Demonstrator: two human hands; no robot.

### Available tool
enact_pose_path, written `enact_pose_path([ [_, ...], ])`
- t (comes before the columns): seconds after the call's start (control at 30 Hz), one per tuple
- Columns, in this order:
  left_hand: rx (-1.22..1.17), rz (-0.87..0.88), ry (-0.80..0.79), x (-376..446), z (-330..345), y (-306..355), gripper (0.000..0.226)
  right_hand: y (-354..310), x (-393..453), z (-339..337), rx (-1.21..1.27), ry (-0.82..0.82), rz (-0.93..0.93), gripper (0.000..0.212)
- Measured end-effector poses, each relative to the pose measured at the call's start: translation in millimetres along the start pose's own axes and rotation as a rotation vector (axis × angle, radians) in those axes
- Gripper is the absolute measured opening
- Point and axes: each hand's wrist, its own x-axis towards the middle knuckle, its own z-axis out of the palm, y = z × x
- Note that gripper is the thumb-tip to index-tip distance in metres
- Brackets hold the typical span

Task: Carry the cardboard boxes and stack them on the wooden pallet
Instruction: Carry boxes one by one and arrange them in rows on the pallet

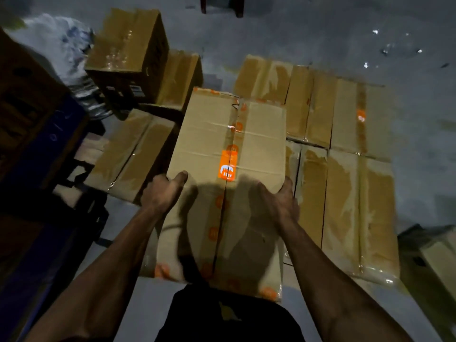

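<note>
Wooden pallet: not visible, hidden under the flat layer of boxes point(343, 169). Fingers of both hands: tucked out of sight behind the sides of the held cardboard box point(222, 183). Dark stack point(27, 134) at left: cut off by the frame edge, too dim to identify. Box point(436, 262) at lower right: cropped. Orange logos on the tape: blurred, unreadable.

Dim room with a pale grey floor point(320, 28), glinting in spots. Dark furniture legs point(238, 6) stand at the top edge.
</note>
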Motion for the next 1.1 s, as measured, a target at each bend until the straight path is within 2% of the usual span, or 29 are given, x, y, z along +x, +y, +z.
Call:
enact_pose_path([
  [0.23,0.080,0.056,-0.107,86,25,3,0.057,6,46,54,-0.005,0.145,0.161,0.086],
  [0.33,0.064,0.117,-0.180,108,38,5,0.060,14,69,67,0.038,0.192,0.178,0.087],
  [0.43,-0.005,0.152,-0.243,127,51,3,0.061,22,90,79,0.072,0.162,0.175,0.088],
  [0.53,-0.056,0.191,-0.294,152,71,-9,0.054,29,103,92,0.058,0.125,0.164,0.089],
  [0.63,-0.012,0.228,-0.317,168,81,-19,0.066,34,109,100,0.041,0.149,0.162,0.092],
  [0.73,-0.078,0.261,-0.235,162,84,-18,0.052,36,105,102,0.030,0.162,0.175,0.098],
  [0.8,-0.059,0.319,-0.240,155,78,-11,0.050,33,95,104,-0.049,0.142,0.169,0.094],
  [0.87,-0.058,0.426,-0.315,145,64,-4,0.051,32,82,105,-0.191,0.082,0.125,0.088],
  [0.93,-0.067,0.524,-0.344,138,58,-10,0.058,37,60,106,-0.358,0.007,0.082,0.083],
  [1.0,0.089,0.506,-0.335,120,48,-20,0.066,46,35,106,-0.474,-0.052,0.022,0.080],
  [1.1,0.272,0.547,-0.354,93,42,-45,0.064,65,0,106,-0.577,-0.123,-0.027,0.079],
])
